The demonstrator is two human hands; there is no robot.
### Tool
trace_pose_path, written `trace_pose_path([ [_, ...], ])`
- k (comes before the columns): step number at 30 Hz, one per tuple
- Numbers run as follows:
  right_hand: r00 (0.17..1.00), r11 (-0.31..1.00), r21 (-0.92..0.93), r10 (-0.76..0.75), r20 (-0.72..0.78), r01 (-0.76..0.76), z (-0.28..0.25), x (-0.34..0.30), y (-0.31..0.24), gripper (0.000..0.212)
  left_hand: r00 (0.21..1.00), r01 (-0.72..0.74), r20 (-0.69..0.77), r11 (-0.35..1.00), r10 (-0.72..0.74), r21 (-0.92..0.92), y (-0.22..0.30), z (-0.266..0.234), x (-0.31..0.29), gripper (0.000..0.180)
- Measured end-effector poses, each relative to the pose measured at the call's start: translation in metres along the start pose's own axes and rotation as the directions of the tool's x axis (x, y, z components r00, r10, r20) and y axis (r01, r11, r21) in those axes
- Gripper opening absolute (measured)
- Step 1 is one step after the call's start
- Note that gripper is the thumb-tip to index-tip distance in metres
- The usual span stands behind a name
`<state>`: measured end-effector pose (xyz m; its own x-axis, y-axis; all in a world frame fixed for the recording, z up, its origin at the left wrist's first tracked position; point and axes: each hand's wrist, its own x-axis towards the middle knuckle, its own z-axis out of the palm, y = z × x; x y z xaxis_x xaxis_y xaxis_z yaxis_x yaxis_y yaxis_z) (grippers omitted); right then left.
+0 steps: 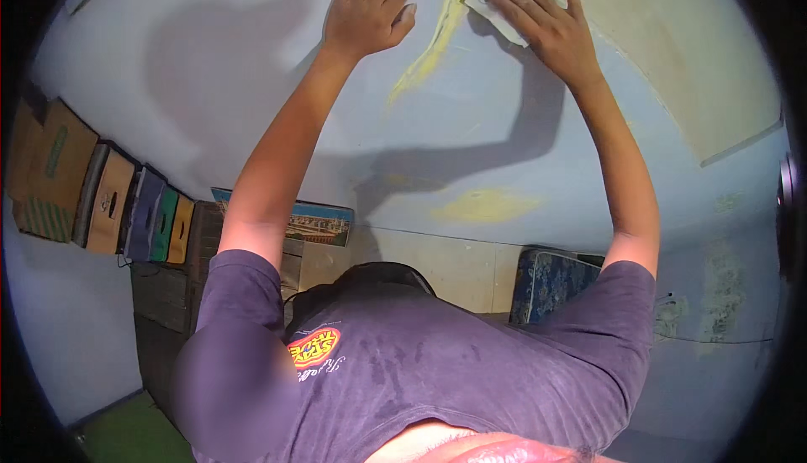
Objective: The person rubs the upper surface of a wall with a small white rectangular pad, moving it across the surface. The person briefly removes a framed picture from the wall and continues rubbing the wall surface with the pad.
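Against the pale blue wall [454,126], my left hand [370,13] is raised with its fingers spread and nothing in it. To its right, my right hand [542,21] presses a whitish flat sheet [492,17] to the wall, fingers stretched across it and thumb hidden. The sheet's exact kind is not clear. A yellow streak [427,58] with a whitish line runs down the wall between my hands, its upper end beside the sheet.
A large beige panel [698,68] covers the wall at right. Lower down is a yellow patch [483,206]. Coloured box files [151,211] and a cardboard box [59,169] stand at left, near a framed picture [319,223]. A dark blue patterned object [551,285] stands low right.
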<state>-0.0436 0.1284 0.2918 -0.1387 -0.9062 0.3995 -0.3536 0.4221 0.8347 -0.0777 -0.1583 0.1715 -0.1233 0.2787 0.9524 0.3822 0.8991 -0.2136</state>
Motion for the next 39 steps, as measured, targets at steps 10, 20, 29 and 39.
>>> trace_pose_path([
  [10, 0.974, 0.916, 0.397, -0.139, 0.178, 0.058, 0.055, -0.074, -0.123, 0.056, 1.000, 0.012, 0.027, 0.999, -0.011, -0.031, 0.006, 0.003, 0.003, 0.064],
  [20, 0.997, 0.962, 0.271, -0.049, 0.063, 0.030, 0.013, -0.035, -0.046, 0.060, 1.000, 0.005, -0.006, 1.000, -0.005, -0.027, 0.001, 0.003, 0.001, 0.065],
  [29, 0.981, 0.970, 0.159, 0.190, -0.022, -0.184, 0.036, -0.017, -0.051, 0.068, 1.000, -0.001, -0.024, 0.999, 0.000, -0.033, 0.000, -0.002, 0.001, 0.064],
  [39, 0.973, 0.904, 0.420, -0.161, 0.162, 0.080, 0.059, -0.071, -0.137, 0.062, 0.999, -0.005, -0.043, 0.999, 0.003, -0.043, 0.000, 0.001, 0.000, 0.062],
])
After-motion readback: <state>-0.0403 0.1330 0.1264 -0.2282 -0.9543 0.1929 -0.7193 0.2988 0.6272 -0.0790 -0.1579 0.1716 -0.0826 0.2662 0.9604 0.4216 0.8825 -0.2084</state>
